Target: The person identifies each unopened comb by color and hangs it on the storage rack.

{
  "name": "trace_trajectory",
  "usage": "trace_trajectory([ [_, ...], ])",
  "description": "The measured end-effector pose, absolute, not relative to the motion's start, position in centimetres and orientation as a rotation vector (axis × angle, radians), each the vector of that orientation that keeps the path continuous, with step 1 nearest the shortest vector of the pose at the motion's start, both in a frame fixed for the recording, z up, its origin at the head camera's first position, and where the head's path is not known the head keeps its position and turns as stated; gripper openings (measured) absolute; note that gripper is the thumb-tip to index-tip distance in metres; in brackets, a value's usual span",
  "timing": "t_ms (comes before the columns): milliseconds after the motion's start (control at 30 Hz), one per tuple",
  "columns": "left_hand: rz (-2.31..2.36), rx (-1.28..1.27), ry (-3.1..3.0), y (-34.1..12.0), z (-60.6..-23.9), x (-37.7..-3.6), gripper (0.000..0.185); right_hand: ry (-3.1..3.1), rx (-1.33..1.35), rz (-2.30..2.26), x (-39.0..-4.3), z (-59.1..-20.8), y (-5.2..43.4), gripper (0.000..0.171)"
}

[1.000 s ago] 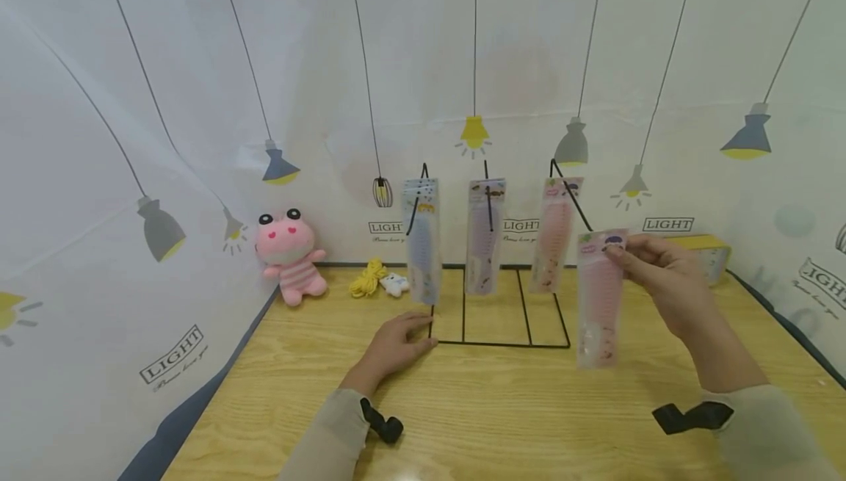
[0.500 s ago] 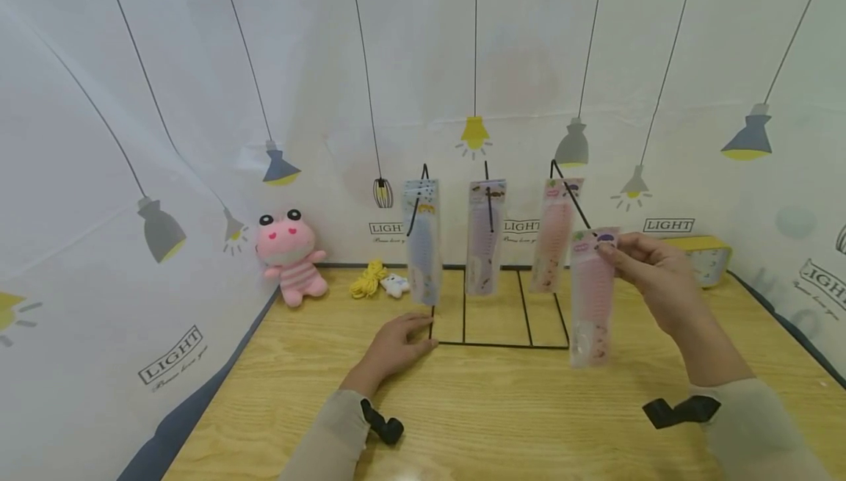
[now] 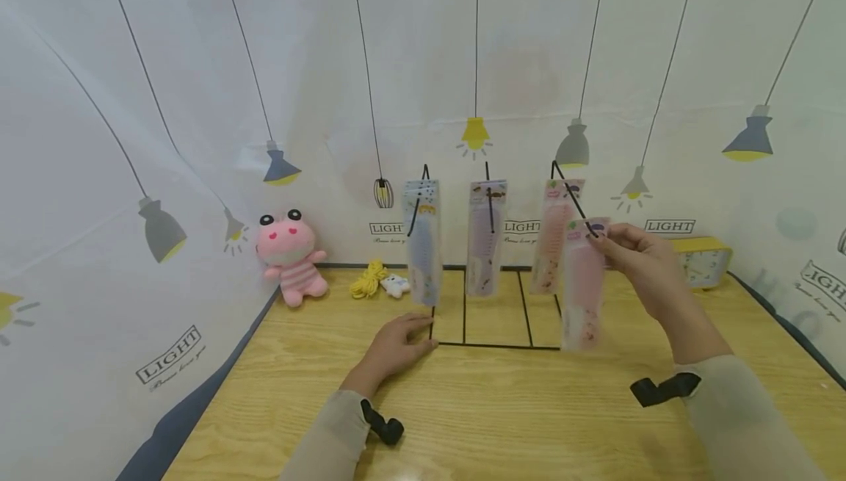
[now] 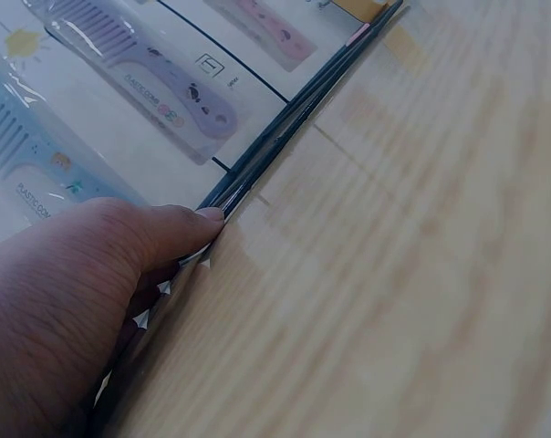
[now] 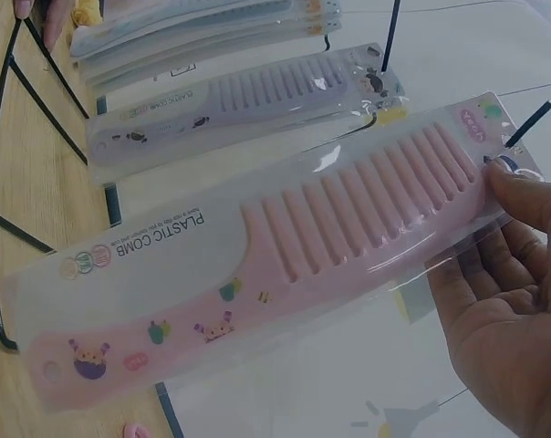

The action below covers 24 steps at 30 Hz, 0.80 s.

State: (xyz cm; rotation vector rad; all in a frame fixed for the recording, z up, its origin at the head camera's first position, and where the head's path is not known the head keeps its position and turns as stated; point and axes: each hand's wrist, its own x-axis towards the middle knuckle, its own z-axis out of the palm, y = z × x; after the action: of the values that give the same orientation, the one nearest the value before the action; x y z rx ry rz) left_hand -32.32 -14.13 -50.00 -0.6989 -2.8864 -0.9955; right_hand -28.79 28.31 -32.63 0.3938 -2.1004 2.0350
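Observation:
A black wire display rack (image 3: 522, 312) stands on the wooden table (image 3: 502, 422). Packaged combs hang from its hooks: a blue comb (image 3: 423, 242), a purple comb (image 3: 485, 239) and a pink comb (image 3: 551, 235). My right hand (image 3: 628, 250) pinches the top of another packaged pink comb (image 3: 581, 286) (image 5: 285, 246), holding it upright at the tip of the right hook (image 3: 573, 198) (image 5: 534, 121). My left hand (image 3: 399, 341) (image 4: 84, 292) rests flat on the table, fingers against the rack's base at its front left corner.
A pink plush toy (image 3: 291, 255), a yellow cord bundle (image 3: 367, 279) and a small white figure (image 3: 395, 284) lie at the back left. A yellow clock (image 3: 702, 259) stands back right. Printed curtains (image 3: 165, 136) close off the back and sides.
My right hand has carried the pink comb packet left and slightly up, from beside the rack to the tip of the right hook. The left hand has stayed put.

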Motion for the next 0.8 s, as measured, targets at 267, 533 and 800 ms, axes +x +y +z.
trace_trajectory([
  [267,-1.006,-0.704,-2.88,-14.2,-50.0,-32.2,0.056,-2.11,0.354,2.024,-30.8,-32.6,28.4,0.029],
  [533,-0.997,-0.694,-2.882,-14.2,-50.0,-32.3,0.057,-2.005,0.352,2.122,-32.8,-31.9,27.6,0.024],
  [800,-1.007,-0.703,-2.873,-14.3,-50.2,-32.5,0.056,-2.094,0.263,1.938,-34.4,-31.7,27.3,0.022],
])
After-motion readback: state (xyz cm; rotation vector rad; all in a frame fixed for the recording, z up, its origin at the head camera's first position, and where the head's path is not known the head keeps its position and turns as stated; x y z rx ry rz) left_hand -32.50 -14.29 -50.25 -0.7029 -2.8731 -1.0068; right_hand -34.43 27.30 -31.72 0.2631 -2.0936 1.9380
